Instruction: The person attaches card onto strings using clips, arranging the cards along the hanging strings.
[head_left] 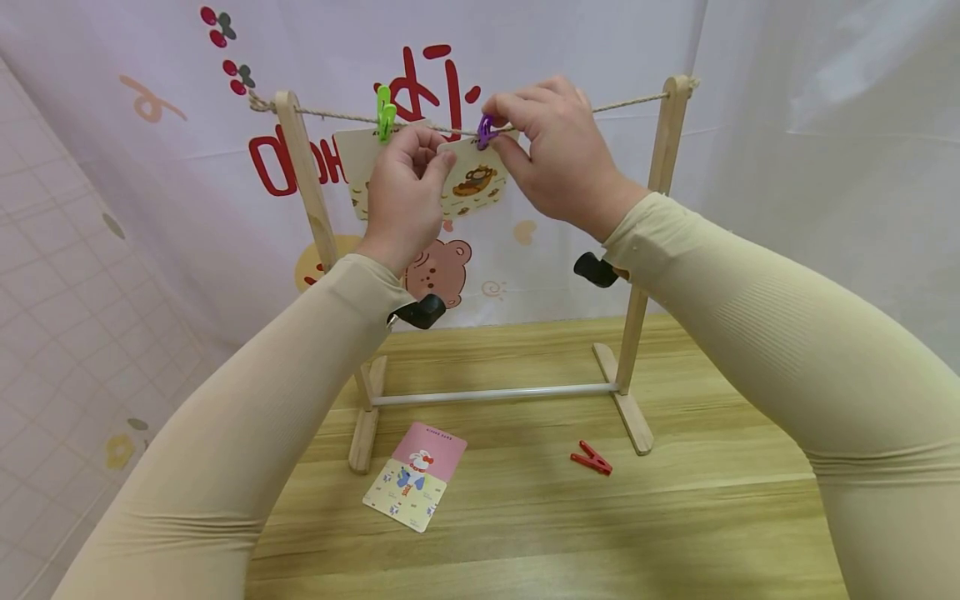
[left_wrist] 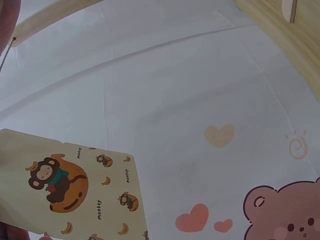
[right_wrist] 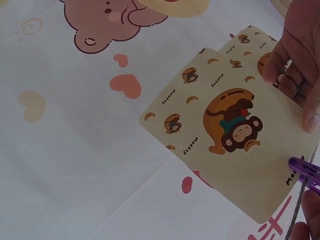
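Observation:
My left hand (head_left: 405, 192) pinches the upper corner of a cream monkey card (head_left: 471, 185) between thumb and fingers. With its thumb and fingers, my right hand (head_left: 558, 146) pinches a purple clothespin (head_left: 485, 132) at the card's top edge. The right wrist view shows this clothespin (right_wrist: 304, 170) lying across the rope and the card's edge. To the left, a green clothespin (head_left: 386, 115) holds a second cream card (head_left: 352, 158) on the rope (head_left: 630, 103). My left hand partly hides that card. The left wrist view shows the printed monkey card (left_wrist: 115, 172) up close.
A wooden stand with a left post (head_left: 303, 171) and right post (head_left: 669, 146) carries the rope. A white bar (head_left: 495, 394) joins its feet. On the table (head_left: 525, 533) lie a pink-and-yellow rabbit card (head_left: 442, 446) and a red clothespin (head_left: 594, 460). A printed white cloth (head_left: 540, 283) hangs behind.

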